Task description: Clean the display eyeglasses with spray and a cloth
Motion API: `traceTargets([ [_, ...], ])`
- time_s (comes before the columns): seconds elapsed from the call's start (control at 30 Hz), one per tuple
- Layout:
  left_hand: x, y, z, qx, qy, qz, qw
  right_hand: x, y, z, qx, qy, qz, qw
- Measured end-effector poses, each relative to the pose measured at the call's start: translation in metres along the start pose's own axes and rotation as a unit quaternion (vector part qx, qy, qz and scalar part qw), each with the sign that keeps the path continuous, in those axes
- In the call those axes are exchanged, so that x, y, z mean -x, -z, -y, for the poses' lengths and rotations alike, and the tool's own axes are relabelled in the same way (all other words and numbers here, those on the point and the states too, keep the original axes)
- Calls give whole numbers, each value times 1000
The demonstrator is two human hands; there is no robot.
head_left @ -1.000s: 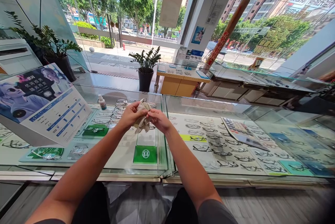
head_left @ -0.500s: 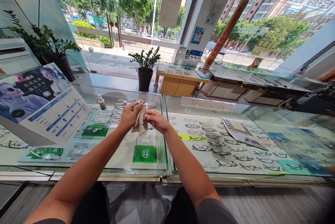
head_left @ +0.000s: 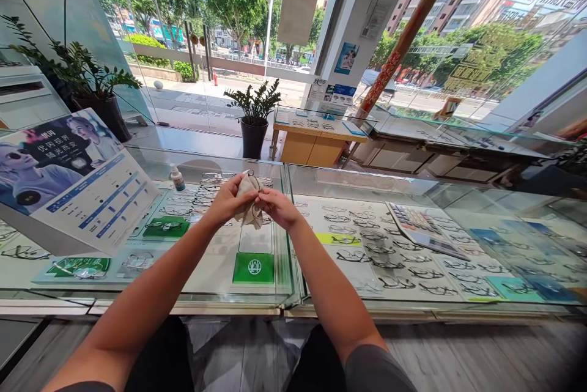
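Above the glass counter, my left hand (head_left: 227, 201) is closed around a crumpled beige cloth (head_left: 250, 186), its thumb pressed on top. Close against it on the right, my right hand (head_left: 278, 205) pinches a pair of eyeglasses (head_left: 252, 173) at the cloth. Only thin dark parts of the frame show; the cloth and fingers hide the rest. Under the hands, inside the case, lie rows of eyeglass frames (head_left: 208, 187). A small spray bottle (head_left: 177, 178) stands upright to the left of my hands.
A cardboard display sign (head_left: 92, 184) leans on the counter at the left. On the right-hand counter lies a calculator (head_left: 422, 227). A green logo card (head_left: 254, 268) sits below the hands. Beyond the counter stand a potted plant (head_left: 254, 129) and a wooden display table (head_left: 312, 147).
The cloth has been turned and bunched higher between my hands, with its hanging end drawn up. My left thumb has shifted across it, and the hands are slightly closer together.
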State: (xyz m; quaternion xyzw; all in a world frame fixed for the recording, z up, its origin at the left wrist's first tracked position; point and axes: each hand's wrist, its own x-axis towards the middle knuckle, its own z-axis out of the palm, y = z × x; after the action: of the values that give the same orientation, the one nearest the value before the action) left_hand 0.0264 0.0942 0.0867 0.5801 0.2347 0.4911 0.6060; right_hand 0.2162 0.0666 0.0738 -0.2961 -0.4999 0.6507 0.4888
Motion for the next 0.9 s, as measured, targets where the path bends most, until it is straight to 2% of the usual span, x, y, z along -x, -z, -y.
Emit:
traceTargets([
  [0.13, 3, -5, 2, -73, -38, -57, 995, 1, -4, -3, 6, -4, 20, 1000],
  [0.27, 10, -9, 2, -169, -99, -144, 970, 2, -10, -3, 12, -11, 62, 998],
  [0.33, 10, -9, 2, -187, -122, -170, 960, 2, -12, -3, 14, -13, 67, 998],
  [0.43, 7, -4, 4, -158, -115, -147, 970, 3, -10, 0, 21, -6, 39, 999],
  [0.53, 1, 2, 3, -68, -48, -59, 995, 3, -3, 6, 33, 7, 0, 999],
  [0.63, -1, 3, 1, -10, -9, 1, 1000, 3, 2, 10, 35, 16, -25, 999],
  [0.73, 1, -2, 1, -15, -12, -11, 1000, 2, 1, 7, 24, 14, -31, 999],
  [0.9, 8, -9, 4, -83, -68, -104, 989, 0, -12, -5, 15, 12, 1, 1000],
])
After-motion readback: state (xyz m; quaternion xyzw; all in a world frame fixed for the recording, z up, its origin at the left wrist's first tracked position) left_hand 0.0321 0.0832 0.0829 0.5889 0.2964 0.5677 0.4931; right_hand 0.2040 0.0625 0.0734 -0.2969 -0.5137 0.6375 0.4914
